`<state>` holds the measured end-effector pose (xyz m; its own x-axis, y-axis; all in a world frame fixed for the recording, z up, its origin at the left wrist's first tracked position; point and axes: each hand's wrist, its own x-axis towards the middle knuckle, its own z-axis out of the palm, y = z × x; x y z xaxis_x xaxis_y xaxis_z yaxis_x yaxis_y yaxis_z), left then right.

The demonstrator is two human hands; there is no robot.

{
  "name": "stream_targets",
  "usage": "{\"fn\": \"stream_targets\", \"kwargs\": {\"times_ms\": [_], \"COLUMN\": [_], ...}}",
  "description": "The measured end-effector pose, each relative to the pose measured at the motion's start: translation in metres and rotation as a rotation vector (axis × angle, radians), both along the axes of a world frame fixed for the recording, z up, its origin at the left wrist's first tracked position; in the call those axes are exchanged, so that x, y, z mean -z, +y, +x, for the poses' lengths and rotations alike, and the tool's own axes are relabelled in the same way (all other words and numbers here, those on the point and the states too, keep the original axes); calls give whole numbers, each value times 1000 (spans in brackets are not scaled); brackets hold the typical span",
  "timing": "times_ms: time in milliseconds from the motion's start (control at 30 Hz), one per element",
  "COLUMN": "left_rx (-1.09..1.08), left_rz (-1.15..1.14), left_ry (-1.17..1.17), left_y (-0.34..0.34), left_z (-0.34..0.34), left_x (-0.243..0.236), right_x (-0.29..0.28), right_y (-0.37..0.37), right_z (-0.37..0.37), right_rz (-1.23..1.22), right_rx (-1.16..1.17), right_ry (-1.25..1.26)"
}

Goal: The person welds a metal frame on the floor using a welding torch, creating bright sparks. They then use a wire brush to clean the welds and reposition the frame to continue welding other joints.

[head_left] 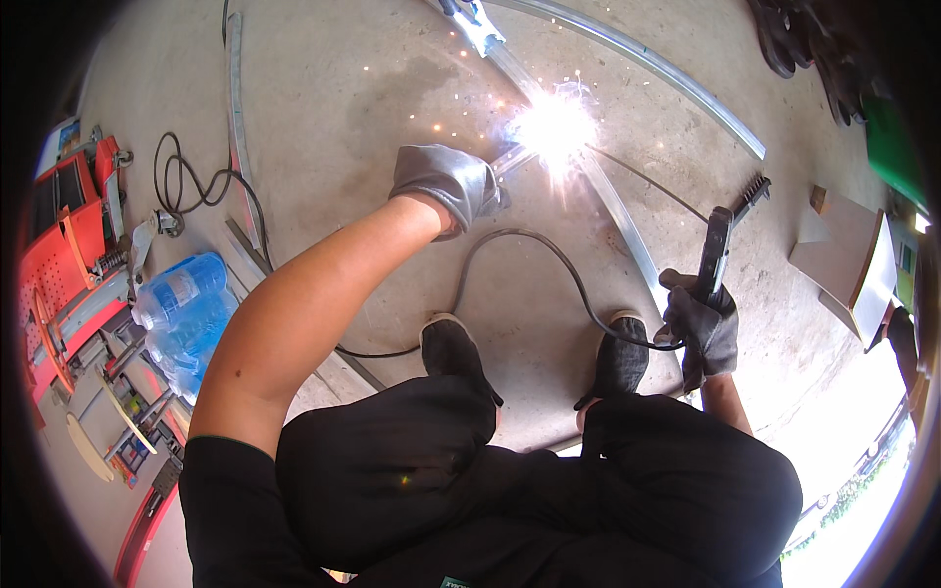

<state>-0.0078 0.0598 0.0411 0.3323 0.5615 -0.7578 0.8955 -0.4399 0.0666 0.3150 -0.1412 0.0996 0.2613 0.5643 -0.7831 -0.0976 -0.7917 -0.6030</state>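
Observation:
My left hand (446, 186), in a grey glove, is closed around the end of a short metal bar (513, 159), whose other end runs into a bright white welding arc (557, 129). Sparks fly from the arc, and its glare hides the joint. A long metal bar (621, 223) lies on the floor and passes under the glare. In a dark glove, my right hand (708, 338) grips a black electrode holder (717, 245). From it a thin welding rod (652, 180) reaches left and away to the arc.
A black cable (515, 232) loops over the concrete between my shoes. Another metal bar (667, 69) lies at the far right, near a white panel (843, 250). To the left are blue-tinted water bottles (186, 314), a red tool cart (74, 230) and a coiled cable (181, 181).

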Motion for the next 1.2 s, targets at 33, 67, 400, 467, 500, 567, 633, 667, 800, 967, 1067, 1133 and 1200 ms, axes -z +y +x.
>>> {"fn": "stream_targets", "kwargs": {"times_ms": [33,67,400,467,500,567,633,667,800,967,1067,1133,1200], "left_rx": [4,20,-19,54,91,28,16,36,38,5,-2,-7,-9], "left_rz": [34,15,19,19,20,9,-4,-10,11,18,21,16,10], "left_ry": [-2,15,-2,-1,1,24,43,53,75,45,55,56,53], "left_y": [-2,-1,-5,-3,-3,-3,0,2,-1,-1,-1,-1,0], "left_z": [-4,-5,-8,-10,-11,-8,3,10,7,3,5,7,6], "left_x": [3,5,26,27,24,20,3,-11,-18,-11,-9,-9,-9], "right_x": [0,0,-3,-5,-6,-8,-7,-4,-9,-13,-12,-11,-9], "right_y": [-1,-1,-4,-4,-4,-4,-8,-12,-14,-11,-13,-19,-25], "right_z": [0,1,1,0,-1,-1,1,4,5,9,12,11,9], "right_rz": [4,7,-21,-27,-30,-25,-25,-27,11,153,230,284,327], "right_rx": [4,7,7,10,11,18,38,53,32,87,174,236,273], "right_ry": [4,9,-3,-9,-11,19,2,-28,-14,-16,121,212,264]}}
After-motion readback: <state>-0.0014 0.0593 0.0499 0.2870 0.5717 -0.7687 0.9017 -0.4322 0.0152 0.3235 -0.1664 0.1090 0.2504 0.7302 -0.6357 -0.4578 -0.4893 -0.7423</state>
